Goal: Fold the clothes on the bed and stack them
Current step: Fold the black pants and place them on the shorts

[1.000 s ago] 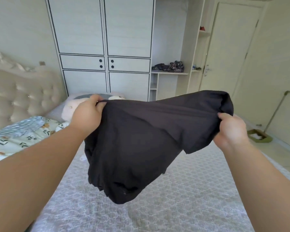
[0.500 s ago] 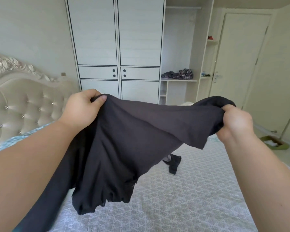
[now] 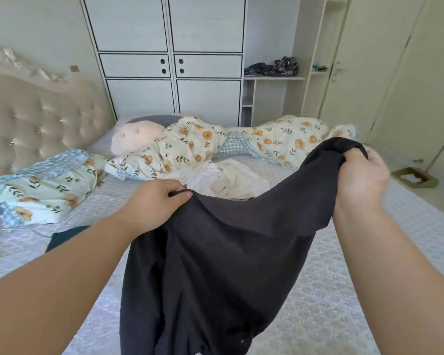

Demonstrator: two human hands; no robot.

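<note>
Dark garment point(image 3: 215, 252) held up over the bed point(image 3: 344, 290), stretched between both hands and sagging in the middle, lower part hanging down toward the mattress near the bottom of the view

Left hand point(image 3: 155, 204) pinching one upper edge, thumb and forefinger closed over a thin fold of the cloth. Right hand point(image 3: 360, 179) raised higher and further out, fingers curled round a bunched corner, cloth spilling over the top of the fist

Step in hand, by the look of it: opening out and squaring up the garment before the first fold. Nothing folded yet, no stack in sight. Next move likely to call for lowering the cloth flat onto the bare stretch of mattress in front, pulling the top edge taut so no creases get trapped, then bringing one side over the other

Beyond the garment, a pale crumpled piece of clothing point(image 3: 228, 179) lying on the bed, probably still to be done. Behind that, a floral quilt point(image 3: 187, 147) heaped across the bed, a cream plush pillow point(image 3: 136, 138) near the tufted headboard point(image 3: 36, 119). White wardrobe point(image 3: 169, 60) against the far wall
</note>
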